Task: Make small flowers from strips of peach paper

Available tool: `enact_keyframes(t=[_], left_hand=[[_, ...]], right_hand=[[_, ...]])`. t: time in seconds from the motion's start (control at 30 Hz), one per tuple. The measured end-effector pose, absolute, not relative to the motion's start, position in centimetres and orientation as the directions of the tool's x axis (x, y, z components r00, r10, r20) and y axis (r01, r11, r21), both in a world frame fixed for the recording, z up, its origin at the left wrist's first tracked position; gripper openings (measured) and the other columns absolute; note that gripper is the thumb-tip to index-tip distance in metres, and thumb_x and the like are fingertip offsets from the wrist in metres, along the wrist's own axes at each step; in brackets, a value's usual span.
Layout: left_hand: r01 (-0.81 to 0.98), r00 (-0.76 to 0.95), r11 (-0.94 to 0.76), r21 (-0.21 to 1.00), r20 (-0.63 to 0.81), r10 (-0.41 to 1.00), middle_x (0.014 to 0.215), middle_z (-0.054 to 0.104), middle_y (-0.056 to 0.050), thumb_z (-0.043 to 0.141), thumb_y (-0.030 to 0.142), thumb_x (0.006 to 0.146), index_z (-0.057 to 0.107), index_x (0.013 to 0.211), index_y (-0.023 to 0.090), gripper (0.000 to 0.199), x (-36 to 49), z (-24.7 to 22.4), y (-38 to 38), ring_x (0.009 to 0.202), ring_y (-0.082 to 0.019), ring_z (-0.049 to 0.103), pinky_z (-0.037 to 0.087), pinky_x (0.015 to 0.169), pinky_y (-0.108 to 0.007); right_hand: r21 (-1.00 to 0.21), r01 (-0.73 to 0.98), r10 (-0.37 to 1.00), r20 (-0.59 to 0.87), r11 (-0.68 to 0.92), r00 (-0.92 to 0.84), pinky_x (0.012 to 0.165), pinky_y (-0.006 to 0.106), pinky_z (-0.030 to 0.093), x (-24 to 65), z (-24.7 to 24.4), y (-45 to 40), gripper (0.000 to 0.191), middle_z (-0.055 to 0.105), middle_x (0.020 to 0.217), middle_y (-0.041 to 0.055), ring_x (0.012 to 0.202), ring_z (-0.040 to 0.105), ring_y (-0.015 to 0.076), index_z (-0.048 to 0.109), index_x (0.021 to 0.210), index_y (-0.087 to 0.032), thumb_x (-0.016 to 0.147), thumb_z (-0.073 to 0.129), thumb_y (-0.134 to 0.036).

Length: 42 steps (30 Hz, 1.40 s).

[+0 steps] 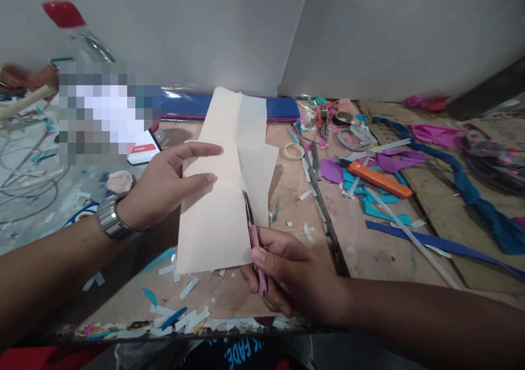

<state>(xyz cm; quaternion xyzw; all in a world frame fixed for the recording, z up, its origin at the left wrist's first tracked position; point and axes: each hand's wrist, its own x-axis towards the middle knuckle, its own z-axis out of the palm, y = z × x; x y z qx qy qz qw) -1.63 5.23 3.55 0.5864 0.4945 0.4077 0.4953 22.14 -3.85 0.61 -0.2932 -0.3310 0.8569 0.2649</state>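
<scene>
A large cream sheet of paper, creased and partly cut, lies over the middle of the table. My left hand, with a metal watch on its wrist, rests on the sheet's left part, thumb and index finger apart. In my right hand is a pair of scissors with pink handles. Their blades point away from me at the slit in the paper, near its lower middle. To the right of the slit, the paper's other part spreads out and lifts a little.
A phone, partly blurred out, leans at left. Behind the paper lies a dark blue folded stack. On the right are an orange utility knife, a tape roll, red-handled pliers and coloured strips. Paper scraps litter the front edge.
</scene>
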Motion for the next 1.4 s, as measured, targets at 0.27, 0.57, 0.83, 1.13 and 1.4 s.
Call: enact_keyframes(t=[0.27,0.57,0.83,1.13,1.4], left_hand=[[0.163,0.182,-0.051,0.985,0.021,0.983,0.131,0.073,-0.006,0.083,0.025,0.083,0.073,0.125,0.021,0.043,-1.58,3.61,5.14,0.106,-0.022,0.069,0.057,0.080,-0.031],[0.130,0.137,-0.003,0.991,-0.015,0.990,0.126,0.074,-0.007,0.084,0.024,0.079,0.074,0.122,0.020,0.044,-1.36,3.95,5.21,0.088,-0.018,0.068,0.055,0.069,-0.029],[0.127,0.136,0.007,0.992,-0.024,0.990,0.127,0.073,-0.007,0.084,0.024,0.079,0.074,0.121,0.021,0.043,-1.33,3.86,5.08,0.093,-0.020,0.069,0.057,0.071,-0.030],[0.067,0.126,0.028,0.997,-0.036,0.991,0.117,0.075,-0.005,0.086,0.023,0.079,0.075,0.121,0.022,0.044,-1.42,3.88,5.11,0.078,-0.014,0.066,0.054,0.065,-0.027],[0.063,0.125,0.026,0.998,-0.033,0.992,0.117,0.074,-0.006,0.086,0.026,0.077,0.074,0.122,0.023,0.046,-1.40,3.87,5.11,0.078,-0.017,0.069,0.057,0.064,-0.028]], right_hand=[[-0.717,-0.300,0.665,-0.297,-0.630,-0.685,0.033,0.013,0.032,22.12,0.17,-3.94,0.039,0.064,0.077,-0.0043,0.035,0.042,0.0001,0.053,0.092,-0.018,0.095,0.074,-0.052],[-0.718,-0.266,0.647,-0.325,-0.644,-0.689,0.034,0.013,0.030,22.17,0.75,-3.95,0.040,0.063,0.076,-0.0043,0.036,0.041,0.0006,0.054,0.092,-0.018,0.094,0.074,-0.053],[-0.727,-0.253,0.642,-0.320,-0.638,-0.697,0.035,0.014,0.031,22.17,0.89,-3.90,0.039,0.063,0.076,-0.0043,0.037,0.042,0.0004,0.055,0.093,-0.018,0.095,0.073,-0.051],[-0.695,-0.303,0.650,-0.307,-0.652,-0.695,0.033,0.014,0.027,22.09,0.44,-4.01,0.039,0.062,0.073,-0.0053,0.035,0.036,0.0010,0.055,0.096,-0.019,0.094,0.074,-0.053],[-0.650,-0.343,0.628,-0.269,-0.678,-0.730,0.035,0.014,0.025,22.12,-0.01,-4.11,0.037,0.063,0.069,-0.0041,0.038,0.036,0.0022,0.057,0.095,-0.018,0.095,0.074,-0.052]])
